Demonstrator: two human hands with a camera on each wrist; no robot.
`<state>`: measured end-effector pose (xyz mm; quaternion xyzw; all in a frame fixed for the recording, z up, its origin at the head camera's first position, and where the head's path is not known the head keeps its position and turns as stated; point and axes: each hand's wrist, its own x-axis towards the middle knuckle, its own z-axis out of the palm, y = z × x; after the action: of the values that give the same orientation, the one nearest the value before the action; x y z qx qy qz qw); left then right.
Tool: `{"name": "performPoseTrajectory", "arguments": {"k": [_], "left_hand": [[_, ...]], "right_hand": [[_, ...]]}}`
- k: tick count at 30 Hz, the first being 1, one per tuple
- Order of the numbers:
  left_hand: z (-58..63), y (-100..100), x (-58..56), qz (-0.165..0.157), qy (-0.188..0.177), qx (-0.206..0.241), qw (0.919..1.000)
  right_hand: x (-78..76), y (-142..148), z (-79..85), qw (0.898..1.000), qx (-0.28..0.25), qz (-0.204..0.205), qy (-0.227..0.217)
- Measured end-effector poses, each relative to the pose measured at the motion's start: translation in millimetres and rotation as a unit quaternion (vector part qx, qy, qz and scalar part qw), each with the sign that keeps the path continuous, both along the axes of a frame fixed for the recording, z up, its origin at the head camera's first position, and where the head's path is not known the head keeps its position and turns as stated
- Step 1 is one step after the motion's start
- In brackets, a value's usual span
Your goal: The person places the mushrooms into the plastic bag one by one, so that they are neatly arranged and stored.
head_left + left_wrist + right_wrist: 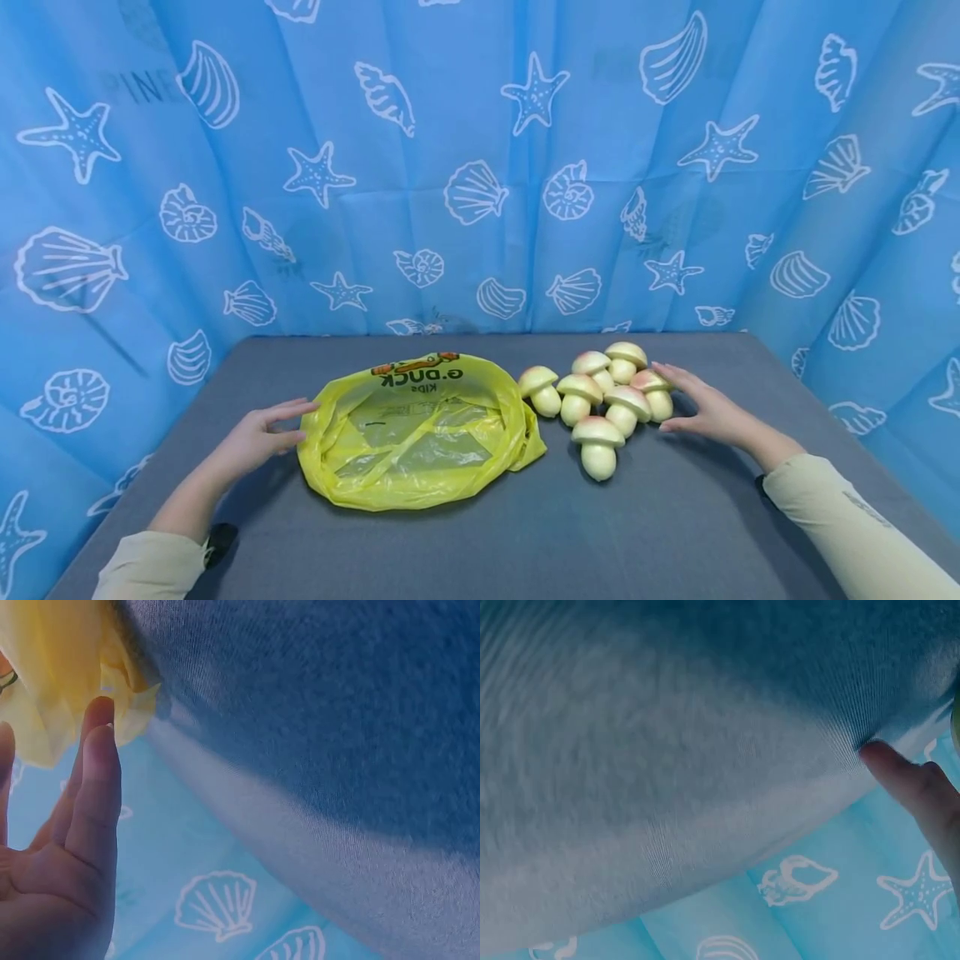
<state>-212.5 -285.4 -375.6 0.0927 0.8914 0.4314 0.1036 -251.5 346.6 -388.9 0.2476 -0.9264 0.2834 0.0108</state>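
Note:
A yellow plastic bag (pixel 420 492) lies on the table with its mouth spread wide and its rim rolled outward. My left hand (pixel 258 437) is at the bag's left rim, fingers extended and thumb apart; whether the fingertips touch the plastic I cannot tell. In the left wrist view the straight fingers (pixel 94 795) point toward the yellow bag (pixel 67 682). Several toy mushrooms (pixel 597 442) with pale stems and rounded caps are clustered right of the bag. Beside the rightmost mushroom (pixel 660 404) is my right hand (pixel 708 412), fingers straight and thumb spread; contact is unclear.
The grey cloth-covered table (pixel 525 550) stands against a blue curtain (pixel 450 125) printed with white shells and starfish. The curtain also hangs along the left and right sides. A dark band (pixel 221 543) shows under the left forearm.

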Motion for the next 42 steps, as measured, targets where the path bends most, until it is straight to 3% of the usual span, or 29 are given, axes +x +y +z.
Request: {"name": "performPoseTrajectory", "arguments": {"k": [9,18,32,42], "left_hand": [[-2.3,6.4,-3.8,0.018,-0.028,-0.019,0.9993],[-2.6,13.1,-7.3,0.031,-0.023,-0.037,0.9985],[-0.5,19.1,-6.3,0.09,-0.04,-0.062,0.9932],[-4.8,25.8,-10.0,0.115,-0.055,-0.062,0.9899]], "right_hand": [[-3.2,-2.3,-3.7,1.0,0.007,-0.016,-0.021],[-7.0,-6.3,-1.7,0.999,0.015,-0.036,-0.029],[-12.3,-11.8,2.4,0.995,-0.008,-0.059,-0.077],[-2.3,-7.7,14.5,0.989,-0.041,-0.081,-0.113]]}}
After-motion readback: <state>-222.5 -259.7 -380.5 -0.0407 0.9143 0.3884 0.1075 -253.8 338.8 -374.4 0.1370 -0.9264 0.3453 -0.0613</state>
